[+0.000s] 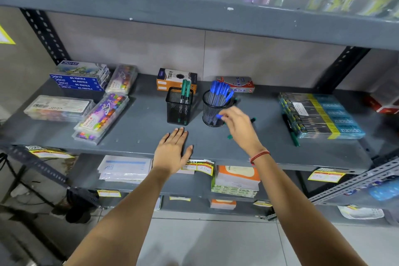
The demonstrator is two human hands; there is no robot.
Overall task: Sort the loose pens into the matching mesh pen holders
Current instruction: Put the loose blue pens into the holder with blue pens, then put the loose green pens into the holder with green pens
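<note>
A: Nearest to camera, two bare forearms, cut off by lower edge. Left hand (172, 149) flat on the grey metal shelf (138, 123), palm down, fingers spread, holding nothing. Right hand (237, 125) blurred, a red thread on the wrist; fingers pinched narrow on a blue-capped pen (219, 116), just beside the round holder.

B: Where are the holders?

A: Middle of shelf, side by side, both black wire mesh. Square mesh holder (179, 107) with green-capped pens (185, 89) upright inside. Round mesh holder (212, 110) full of blue-capped pens (220, 90), partly hidden by the right hand.

B: Any loose pens?

A: Green ones only, hard to count. One green pen (293, 134) lying against the long pencil boxes (321, 114) at right. Green tips (230, 136) showing under and behind the right hand, bodies hidden.

B: And around?

A: Left, a stack of blue oil pastel boxes (81, 77) and clear plastic cases of colours (101, 117). Behind the holders, an orange box (176, 79) and a red box (239, 85). Top shelf blurred.
</note>
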